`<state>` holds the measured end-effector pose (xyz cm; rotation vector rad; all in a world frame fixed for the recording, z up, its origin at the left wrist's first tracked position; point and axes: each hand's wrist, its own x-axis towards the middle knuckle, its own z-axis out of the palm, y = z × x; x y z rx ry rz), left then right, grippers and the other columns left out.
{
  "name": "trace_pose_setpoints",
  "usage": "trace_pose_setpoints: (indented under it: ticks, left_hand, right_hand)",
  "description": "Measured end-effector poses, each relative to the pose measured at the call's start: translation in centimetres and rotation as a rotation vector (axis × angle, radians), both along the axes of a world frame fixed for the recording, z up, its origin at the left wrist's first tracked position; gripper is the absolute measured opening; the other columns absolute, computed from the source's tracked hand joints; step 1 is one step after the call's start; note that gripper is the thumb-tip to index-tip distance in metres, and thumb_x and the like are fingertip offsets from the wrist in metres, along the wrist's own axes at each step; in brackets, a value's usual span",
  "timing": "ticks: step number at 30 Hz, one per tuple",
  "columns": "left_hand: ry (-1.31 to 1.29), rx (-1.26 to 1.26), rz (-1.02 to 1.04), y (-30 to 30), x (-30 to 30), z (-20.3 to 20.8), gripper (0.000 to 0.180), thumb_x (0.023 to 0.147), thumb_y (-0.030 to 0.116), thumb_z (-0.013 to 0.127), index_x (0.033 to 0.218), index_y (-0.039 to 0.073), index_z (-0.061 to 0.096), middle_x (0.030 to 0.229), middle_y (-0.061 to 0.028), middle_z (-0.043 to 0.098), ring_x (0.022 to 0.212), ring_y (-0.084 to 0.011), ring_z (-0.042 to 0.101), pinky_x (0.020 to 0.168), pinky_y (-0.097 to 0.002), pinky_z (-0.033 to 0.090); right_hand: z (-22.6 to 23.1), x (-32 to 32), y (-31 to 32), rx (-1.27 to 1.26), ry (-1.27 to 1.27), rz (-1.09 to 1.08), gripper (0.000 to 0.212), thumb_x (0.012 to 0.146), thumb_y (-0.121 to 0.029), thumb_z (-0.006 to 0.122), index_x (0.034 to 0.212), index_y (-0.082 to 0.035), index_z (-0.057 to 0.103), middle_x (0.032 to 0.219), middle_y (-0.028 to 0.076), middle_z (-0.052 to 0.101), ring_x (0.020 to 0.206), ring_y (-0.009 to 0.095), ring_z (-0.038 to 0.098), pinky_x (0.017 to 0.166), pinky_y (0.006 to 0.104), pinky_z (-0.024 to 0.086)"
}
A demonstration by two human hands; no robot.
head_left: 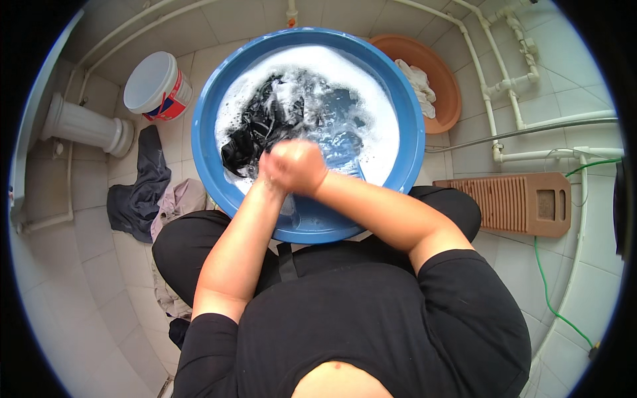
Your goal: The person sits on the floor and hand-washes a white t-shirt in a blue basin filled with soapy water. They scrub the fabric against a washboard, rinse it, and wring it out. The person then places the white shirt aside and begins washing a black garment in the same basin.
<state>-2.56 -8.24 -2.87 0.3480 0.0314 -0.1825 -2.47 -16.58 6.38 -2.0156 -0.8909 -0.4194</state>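
A wide blue basin [202, 126] stands in front of me, filled with water and white suds. Wet black clothing [252, 132] with light streaks lies bunched in its left half. Over the near side of the basin my two hands are pressed together, slightly blurred. My right hand [302, 164] is closed in a fist and covers part of my left hand [271, 171], which is closed too. A fold of the black clothing runs up to the knuckles and appears gripped between them; the fingertips are hidden. Through the water beside my right hand shows something blue and ridged [342, 149].
At the back left stands a white bucket [149, 83]. Dark clothing [142, 182] and pinkish clothing [179, 202] lie on the tiles. An orange-brown basin [448, 86] holds white cloth [418, 86]. On the right are a brown washboard [507, 202], a green hose [547, 292] and white wall pipes [488, 86].
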Motion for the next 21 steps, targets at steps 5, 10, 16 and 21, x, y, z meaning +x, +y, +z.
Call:
trace_pose_setpoints:
  ticks: [5,10,16,21]
  left_hand:
    - [0.629,0.183,0.021,-0.4,-0.2,5.1,0.038,0.092,0.038,0.033,0.097,0.008,0.055,0.099,-0.0078,0.059,0.092,-0.021,0.057,0.082,-0.0362,0.047]
    - [0.244,0.336,0.295,0.7,-3.2,1.6,0.044,0.087,0.047,0.034,0.099,0.011,0.055,0.102,-0.0091,0.058,0.094,-0.0254,0.055,0.085,-0.0408,0.044]
    - [0.574,0.247,0.004,0.8,-0.4,7.4,0.047,0.092,0.042,0.028,0.113,0.008,0.053,0.106,-0.0063,0.06,0.097,-0.0219,0.058,0.086,-0.0375,0.046]
    - [0.614,0.154,0.031,2.7,0.1,8.1,0.047,0.089,0.044,0.04,0.11,0.006,0.058,0.108,-0.0092,0.06,0.097,-0.0258,0.058,0.091,-0.0392,0.043]
  right_hand:
    - [-2.2,2.8,0.4,-0.001,0.389,-0.286,0.03,0.08,-0.028,0.054,0.06,-0.005,0.052,0.064,0.018,0.055,0.061,0.036,0.055,0.053,0.0438,0.043]
    - [-0.2,-2.6,0.9,0.034,0.271,0.106,0.025,0.078,-0.025,0.056,0.061,-0.009,0.051,0.062,0.011,0.056,0.057,0.031,0.056,0.051,0.0403,0.044]
    - [-4.5,6.5,-0.3,-0.216,0.553,-0.402,0.031,0.079,-0.039,0.057,0.08,-0.009,0.059,0.071,0.014,0.06,0.074,0.034,0.059,0.067,0.0429,0.046]
    - [-7.0,10.0,-4.6,-0.688,0.513,-0.262,0.056,0.075,-0.044,0.063,0.119,-0.011,0.052,0.119,0.016,0.047,0.114,0.032,0.042,0.095,0.0425,0.035]
